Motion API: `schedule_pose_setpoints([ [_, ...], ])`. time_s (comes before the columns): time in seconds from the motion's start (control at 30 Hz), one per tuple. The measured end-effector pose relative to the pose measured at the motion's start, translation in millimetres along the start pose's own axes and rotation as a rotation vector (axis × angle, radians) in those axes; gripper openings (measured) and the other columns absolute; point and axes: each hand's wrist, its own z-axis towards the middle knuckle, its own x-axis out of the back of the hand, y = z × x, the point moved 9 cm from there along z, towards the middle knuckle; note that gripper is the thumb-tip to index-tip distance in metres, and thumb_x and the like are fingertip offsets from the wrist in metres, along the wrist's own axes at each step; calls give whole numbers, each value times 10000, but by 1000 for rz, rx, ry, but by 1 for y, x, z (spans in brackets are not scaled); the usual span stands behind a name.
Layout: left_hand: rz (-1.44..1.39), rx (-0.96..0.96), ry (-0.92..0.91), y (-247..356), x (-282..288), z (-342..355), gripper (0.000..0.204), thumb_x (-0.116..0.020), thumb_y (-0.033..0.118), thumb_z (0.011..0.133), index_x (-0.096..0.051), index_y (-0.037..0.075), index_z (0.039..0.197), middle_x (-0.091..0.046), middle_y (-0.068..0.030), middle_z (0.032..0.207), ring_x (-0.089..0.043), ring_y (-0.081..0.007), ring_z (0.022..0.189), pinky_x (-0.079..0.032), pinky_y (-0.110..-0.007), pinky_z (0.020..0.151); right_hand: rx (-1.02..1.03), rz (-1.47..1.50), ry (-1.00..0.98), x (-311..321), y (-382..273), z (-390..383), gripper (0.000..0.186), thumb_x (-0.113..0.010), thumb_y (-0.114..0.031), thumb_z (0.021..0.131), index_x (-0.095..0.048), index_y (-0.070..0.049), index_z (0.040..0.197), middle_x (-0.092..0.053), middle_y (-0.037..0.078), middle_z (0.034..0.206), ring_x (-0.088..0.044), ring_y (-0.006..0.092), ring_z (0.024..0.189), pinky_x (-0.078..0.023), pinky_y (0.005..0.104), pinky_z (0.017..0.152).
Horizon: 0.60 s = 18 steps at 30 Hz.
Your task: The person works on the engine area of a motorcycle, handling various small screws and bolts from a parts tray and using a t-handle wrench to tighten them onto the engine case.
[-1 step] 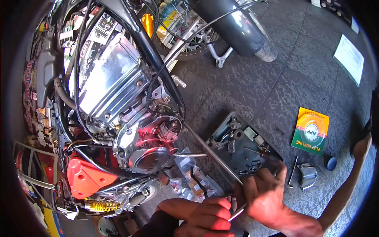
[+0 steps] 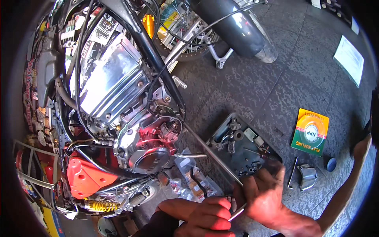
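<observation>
Both hands at work beside a partly opened motorcycle engine (image 2: 126, 140), seen from above. The right hand (image 2: 264, 194) is clenched around the near end of a long metal rod (image 2: 213, 154), which slants up and leftward to the engine's open side housing (image 2: 152, 136). The left hand (image 2: 209, 217), lower and just beside it, is curled into a fist on a short bright bar (image 2: 237, 213) bridging the gap between the two; whether bar and rod are joined is hidden by the fingers. Below the housing sits a round dark cover (image 2: 150, 161); farther left, a red panel (image 2: 87, 177) and a yellow coil spring (image 2: 103, 206). Beyond the rod, a tray (image 2: 242, 155) on the floor (image 2: 237, 91) contains metal parts and small fasteners. Clear plastic bags (image 2: 211, 185) lie near the left hand. At right: an orange-and-green package (image 2: 311, 132), a metal casing (image 2: 308, 177) and a blue cup (image 2: 331, 164).
</observation>
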Motion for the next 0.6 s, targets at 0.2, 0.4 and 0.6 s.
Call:
schedule_pose_setpoints([
  [0.2, 58, -154, 29, 15, 0, 13, 101, -668, 130, 706, -645, 33, 689, -540, -76, 621, -459, -194, 493, -371, -376, 575, -112, 138, 142, -1, 6, -8, 213, -747, -239, 613, -581, -122, 550, -483, 22, 485, -473, 224, 472, -388, 413, 760],
  [0.4, -50, -130, -121, 13, -2, 26, 133, -593, 146, 734, -634, 36, 671, -544, -83, 614, -469, -198, 481, -370, -392, 547, -133, 211, 176, -7, 13, -25, 149, -730, -184, 637, -603, -108, 652, -605, 39, 626, -568, 259, 607, -410, 418, 774],
  [0.6, -75, -115, -71, 7, -13, 34, 302, -495, 219, 852, -628, 28, 660, -550, -91, 626, -472, -205, 482, -381, -390, 550, -183, 292, 165, 4, 15, -18, 184, -743, -204, 634, -586, -111, 619, -585, 50, 610, -561, 276, 607, -402, 411, 748],
])
